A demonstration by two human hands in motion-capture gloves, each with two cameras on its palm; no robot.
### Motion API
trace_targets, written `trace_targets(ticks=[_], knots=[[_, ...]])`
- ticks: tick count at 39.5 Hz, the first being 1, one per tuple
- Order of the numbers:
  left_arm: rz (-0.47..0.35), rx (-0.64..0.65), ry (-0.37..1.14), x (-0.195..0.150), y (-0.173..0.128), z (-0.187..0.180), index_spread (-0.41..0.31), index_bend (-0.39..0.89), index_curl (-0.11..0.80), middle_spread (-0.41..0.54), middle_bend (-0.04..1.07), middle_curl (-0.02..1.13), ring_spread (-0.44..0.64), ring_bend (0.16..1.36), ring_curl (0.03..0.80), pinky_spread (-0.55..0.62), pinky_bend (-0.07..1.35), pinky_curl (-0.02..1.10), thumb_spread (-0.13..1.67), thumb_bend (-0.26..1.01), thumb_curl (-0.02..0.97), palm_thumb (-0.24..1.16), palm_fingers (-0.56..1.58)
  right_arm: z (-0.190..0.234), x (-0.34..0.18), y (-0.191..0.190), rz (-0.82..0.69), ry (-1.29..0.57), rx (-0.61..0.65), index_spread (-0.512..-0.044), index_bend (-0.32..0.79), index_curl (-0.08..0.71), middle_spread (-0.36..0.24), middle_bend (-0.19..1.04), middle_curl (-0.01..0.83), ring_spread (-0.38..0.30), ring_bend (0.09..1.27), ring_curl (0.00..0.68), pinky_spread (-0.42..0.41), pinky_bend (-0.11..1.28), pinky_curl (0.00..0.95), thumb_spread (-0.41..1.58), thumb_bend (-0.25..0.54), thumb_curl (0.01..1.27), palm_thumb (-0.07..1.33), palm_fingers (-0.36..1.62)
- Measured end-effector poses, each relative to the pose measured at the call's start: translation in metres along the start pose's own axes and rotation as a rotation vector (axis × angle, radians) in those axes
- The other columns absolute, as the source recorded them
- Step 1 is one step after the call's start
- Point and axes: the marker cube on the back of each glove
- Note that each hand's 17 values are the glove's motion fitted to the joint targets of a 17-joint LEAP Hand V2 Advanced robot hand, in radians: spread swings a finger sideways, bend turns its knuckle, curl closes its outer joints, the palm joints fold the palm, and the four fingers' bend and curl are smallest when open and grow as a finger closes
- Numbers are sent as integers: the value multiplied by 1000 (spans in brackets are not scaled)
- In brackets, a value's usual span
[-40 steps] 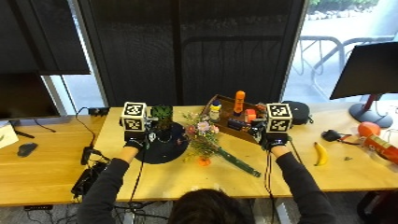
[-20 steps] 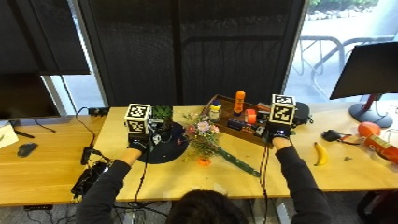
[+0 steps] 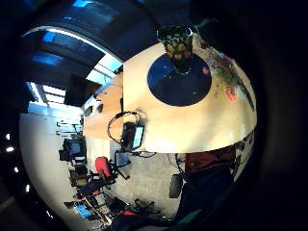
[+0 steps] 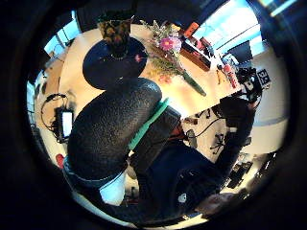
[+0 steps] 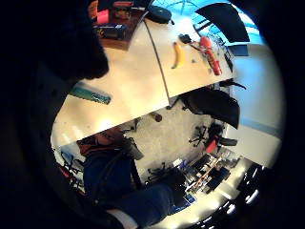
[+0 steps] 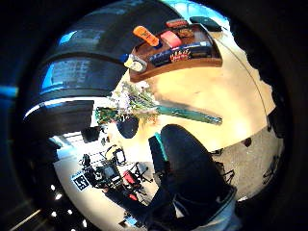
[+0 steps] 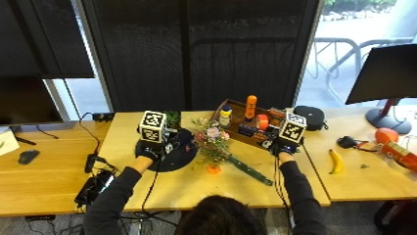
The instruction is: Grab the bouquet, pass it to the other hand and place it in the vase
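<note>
Beside the bouquet (image 7: 215,147), both hands have lifted.

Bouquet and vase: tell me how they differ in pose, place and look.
The bouquet lies flat on the bare table, while the vase stands upright on a dark round mat. The bouquet is long, with pink and pale flowers at one end and a green wrapped stem reaching toward the person; the vase is short, dark and patterned. The vase holds no flowers yet. Neither is held by a hand.
</note>
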Motion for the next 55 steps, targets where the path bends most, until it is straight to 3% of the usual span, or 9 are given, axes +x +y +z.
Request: trace_targets(ticks=[4,12,16,22,33,39,40,46,55], knots=[[5,-8,-2,3,0,1,-56,156,310,115,172,287,174,498,282,183,344,335,1096,-19,224,0,313,32,-4,-38,-108,-13,124,-199,89,214,-71,288,375,-89,506,341,119,392,340,1134,-2,272,411,716],[-1,-18,-8,4,-1,7,-56,154,318,115,171,296,177,499,288,184,347,346,1098,-20,236,-2,304,96,-10,-57,-33,-89,-132,-199,108,215,-76,295,395,-106,516,355,97,339,336,1104,-8,302,466,683],[5,-23,-11,4,1,9,-56,155,321,115,172,300,178,500,291,185,348,351,1098,-21,241,-2,301,130,-14,-81,-111,-42,-67,-205,125,226,-85,297,402,-117,500,357,92,312,331,1089,0,321,521,677],[9,-29,-2,2,4,12,-56,155,325,115,172,305,178,501,295,185,348,356,1099,-21,247,-3,299,155,-21,-58,-37,70,9,-215,108,230,-90,278,407,-118,471,358,121,344,341,1060,-1,345,596,665],[4,-46,-10,2,8,17,-56,156,331,115,173,313,185,496,298,185,348,364,1099,-22,254,-4,294,196,-30,-61,-5,154,-79,-235,71,206,-116,316,435,-157,491,370,140,379,354,1012,39,400,787,703],[21,-49,3,8,8,21,-56,159,335,115,171,315,188,494,299,185,347,366,1094,-23,257,-4,295,203,-34,-62,84,121,8,-273,242,267,-169,370,457,-227,489,367,64,227,310,1004,93,434,948,955],[25,-50,4,9,9,21,-56,159,336,115,171,315,188,494,300,185,347,367,1093,-23,257,-5,295,204,-34,-61,97,116,27,-268,248,279,-171,353,460,-231,504,380,-57,306,339,1016,113,437,986,1105],[30,-64,-1,9,11,26,-56,159,339,115,170,317,190,492,302,186,345,369,1092,-23,259,-5,295,205,-34,-62,82,92,221,-261,263,345,-204,341,482,-253,545,426,-229,378,375,1041,137,446,1068,1284],[19,-134,111,9,4,37,-56,164,345,115,166,319,190,487,303,186,340,371,1091,-25,257,-9,298,187,-50,-77,-201,-243,569,-260,238,403,-236,439,529,-244,686,485,-273,523,442,1015,-27,381,901,1487]])
